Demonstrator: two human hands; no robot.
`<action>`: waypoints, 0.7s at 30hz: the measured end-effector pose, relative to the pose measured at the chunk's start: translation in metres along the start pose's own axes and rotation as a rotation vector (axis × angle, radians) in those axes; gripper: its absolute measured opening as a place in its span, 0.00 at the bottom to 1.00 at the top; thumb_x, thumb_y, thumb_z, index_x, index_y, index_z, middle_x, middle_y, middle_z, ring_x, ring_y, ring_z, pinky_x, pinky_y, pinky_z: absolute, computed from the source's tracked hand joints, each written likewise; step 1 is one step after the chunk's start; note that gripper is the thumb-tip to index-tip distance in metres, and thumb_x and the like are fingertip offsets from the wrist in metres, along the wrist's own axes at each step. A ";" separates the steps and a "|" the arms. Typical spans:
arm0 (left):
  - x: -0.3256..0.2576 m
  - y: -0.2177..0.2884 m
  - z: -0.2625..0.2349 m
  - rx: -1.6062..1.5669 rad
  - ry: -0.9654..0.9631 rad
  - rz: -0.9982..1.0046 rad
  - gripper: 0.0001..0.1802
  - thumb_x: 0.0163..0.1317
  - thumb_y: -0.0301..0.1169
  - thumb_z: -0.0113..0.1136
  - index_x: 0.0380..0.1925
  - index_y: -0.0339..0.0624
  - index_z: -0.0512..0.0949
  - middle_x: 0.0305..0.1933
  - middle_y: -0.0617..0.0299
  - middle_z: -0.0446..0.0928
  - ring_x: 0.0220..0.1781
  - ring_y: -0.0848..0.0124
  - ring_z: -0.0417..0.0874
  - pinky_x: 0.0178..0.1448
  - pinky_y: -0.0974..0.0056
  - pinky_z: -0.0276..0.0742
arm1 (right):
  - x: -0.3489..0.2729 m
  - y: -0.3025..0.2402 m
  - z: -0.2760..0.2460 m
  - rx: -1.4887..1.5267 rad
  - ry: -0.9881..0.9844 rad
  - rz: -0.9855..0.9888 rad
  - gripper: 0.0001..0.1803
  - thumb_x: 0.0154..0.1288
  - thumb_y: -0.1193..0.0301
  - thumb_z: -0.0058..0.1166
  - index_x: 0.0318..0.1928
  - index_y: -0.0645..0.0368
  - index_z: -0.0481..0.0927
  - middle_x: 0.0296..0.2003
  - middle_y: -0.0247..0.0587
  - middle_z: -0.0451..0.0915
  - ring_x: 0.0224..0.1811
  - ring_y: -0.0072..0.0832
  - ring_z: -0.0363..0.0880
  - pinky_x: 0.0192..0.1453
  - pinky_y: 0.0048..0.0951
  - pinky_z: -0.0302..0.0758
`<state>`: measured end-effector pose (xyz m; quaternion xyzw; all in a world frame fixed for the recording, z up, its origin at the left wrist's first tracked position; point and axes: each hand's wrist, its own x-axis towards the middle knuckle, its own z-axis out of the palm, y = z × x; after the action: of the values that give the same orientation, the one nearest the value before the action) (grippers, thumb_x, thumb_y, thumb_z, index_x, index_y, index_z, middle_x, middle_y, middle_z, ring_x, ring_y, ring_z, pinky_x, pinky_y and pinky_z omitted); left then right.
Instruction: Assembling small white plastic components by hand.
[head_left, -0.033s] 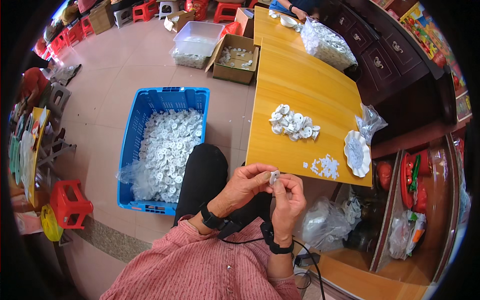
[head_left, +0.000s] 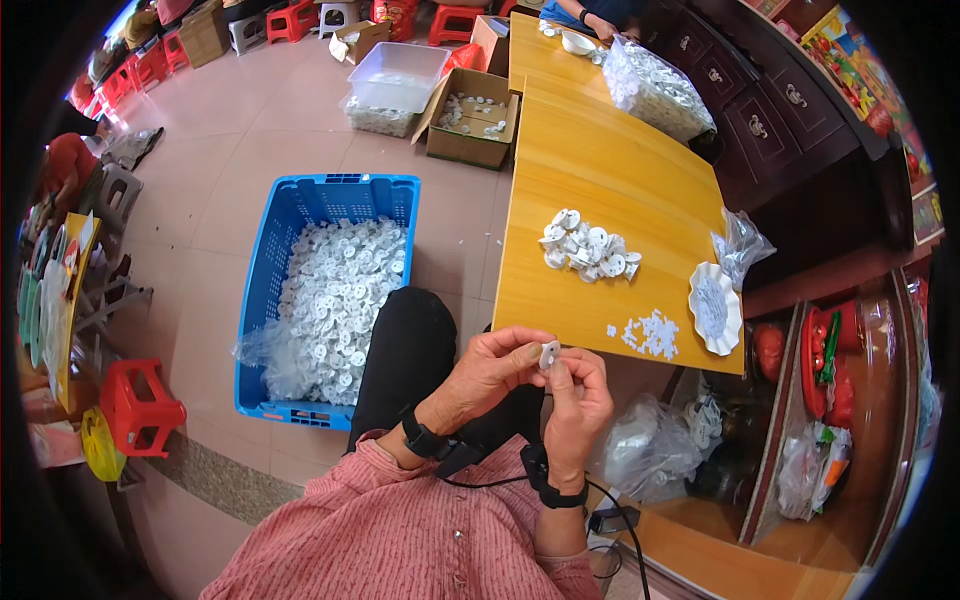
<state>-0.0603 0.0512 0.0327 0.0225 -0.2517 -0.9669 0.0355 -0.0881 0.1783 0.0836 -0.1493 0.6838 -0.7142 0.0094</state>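
Observation:
A small white round plastic piece with dark holes (head_left: 549, 354) is pinched in front of me by my left hand (head_left: 495, 370). My right hand (head_left: 577, 395) is closed at the piece's right side, thumb and fingertips against it; whether it also has a tiny part is hidden. Both hands are just off the near edge of the yellow wooden table (head_left: 590, 140). On it lies a pile of similar white pieces (head_left: 585, 248). Closer to me are scattered tiny white parts (head_left: 652, 334), beside a white scalloped dish (head_left: 732, 335) holding more.
To my left, a blue crate (head_left: 257, 290) holds many white pieces. A cardboard box (head_left: 470, 150) and clear plastic tub (head_left: 410, 75) stand beyond it. A stuffed clear bag (head_left: 655, 95) lies at the table's far end, near another person's hand (head_left: 600, 27). A black cable (head_left: 630, 525) trails from my wrists.

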 end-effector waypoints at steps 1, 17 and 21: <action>0.000 0.000 -0.001 -0.010 -0.004 -0.012 0.14 0.74 0.29 0.58 0.54 0.34 0.80 0.51 0.55 0.83 0.47 0.70 0.85 0.49 0.65 0.85 | 0.000 0.004 -0.002 0.061 0.002 0.027 0.02 0.70 0.80 0.57 0.38 0.67 0.79 0.45 0.41 0.77 0.42 0.23 0.78 0.46 0.24 0.78; 0.001 0.014 -0.012 0.007 0.044 0.006 0.15 0.74 0.30 0.59 0.55 0.34 0.79 0.46 0.59 0.83 0.43 0.72 0.85 0.47 0.67 0.85 | 0.002 0.017 0.003 0.003 0.032 0.061 0.03 0.70 0.80 0.58 0.40 0.67 0.78 0.47 0.40 0.76 0.46 0.24 0.77 0.54 0.25 0.75; 0.001 0.038 -0.027 0.017 0.213 0.132 0.15 0.73 0.30 0.60 0.55 0.33 0.79 0.45 0.57 0.83 0.42 0.71 0.85 0.45 0.67 0.85 | 0.002 0.019 0.001 -0.048 0.056 0.078 0.03 0.69 0.79 0.59 0.39 0.67 0.79 0.46 0.39 0.77 0.47 0.24 0.76 0.54 0.24 0.74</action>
<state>-0.0578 0.0049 0.0272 0.1088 -0.2556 -0.9524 0.1256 -0.0932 0.1759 0.0654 -0.1026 0.7061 -0.7005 0.0148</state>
